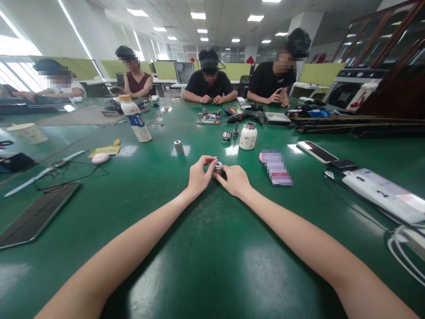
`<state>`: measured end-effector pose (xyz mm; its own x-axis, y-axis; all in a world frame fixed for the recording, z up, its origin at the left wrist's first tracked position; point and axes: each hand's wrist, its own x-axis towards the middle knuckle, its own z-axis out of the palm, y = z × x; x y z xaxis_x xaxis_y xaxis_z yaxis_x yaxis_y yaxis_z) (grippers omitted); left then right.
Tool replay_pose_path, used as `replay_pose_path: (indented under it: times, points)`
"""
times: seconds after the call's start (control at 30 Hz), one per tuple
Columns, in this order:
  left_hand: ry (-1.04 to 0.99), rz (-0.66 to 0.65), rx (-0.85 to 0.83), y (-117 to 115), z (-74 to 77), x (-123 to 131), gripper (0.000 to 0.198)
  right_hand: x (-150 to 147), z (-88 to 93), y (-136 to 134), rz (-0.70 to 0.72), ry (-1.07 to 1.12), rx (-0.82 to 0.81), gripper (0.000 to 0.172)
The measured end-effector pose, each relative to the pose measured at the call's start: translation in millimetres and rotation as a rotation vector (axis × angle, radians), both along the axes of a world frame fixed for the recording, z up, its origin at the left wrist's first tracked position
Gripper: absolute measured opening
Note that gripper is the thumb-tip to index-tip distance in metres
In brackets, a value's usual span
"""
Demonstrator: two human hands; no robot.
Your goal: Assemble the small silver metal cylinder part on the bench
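Both my hands meet at the middle of the green table (212, 248) around a small silver metal cylinder (218, 167). My left hand (198, 176) pinches its top with thumb and fingers. My right hand (235, 179) grips its side, fingers curled round it. A second small metal cylinder (178, 147) stands alone a little further out to the left. Beyond it are a small white jar with a metal cap (248, 136) and a few small metal parts (227, 135).
A white bottle (136, 118), a tablet (36, 215), cables and a pink object (100, 158) lie left. Phones (317, 151), a black case and a white power strip (385, 192) lie right. Several people sit at the far edge with a circuit board (210, 117) and a drill (245, 116).
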<state>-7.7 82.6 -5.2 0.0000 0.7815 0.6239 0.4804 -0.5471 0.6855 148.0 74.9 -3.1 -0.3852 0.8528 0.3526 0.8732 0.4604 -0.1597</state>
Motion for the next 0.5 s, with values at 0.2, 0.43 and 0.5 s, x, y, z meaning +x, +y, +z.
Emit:
replay_pose_path:
  times: [0.2,0.43,0.5]
  points:
    - [0.027,-0.068,-0.003,3.2,-2.2,2.3,0.015,0.0,-1.8,2.2,0.023,0.021,0.007,0.037]
    - [0.077,-0.05,-0.023,3.7,-1.1,2.7,0.017,0.0,-3.8,3.2,0.025,0.021,0.012,0.036]
    - [0.091,-0.04,-0.022,3.0,-1.1,2.6,0.018,-0.1,-4.9,3.5,0.025,0.02,0.015,0.036]
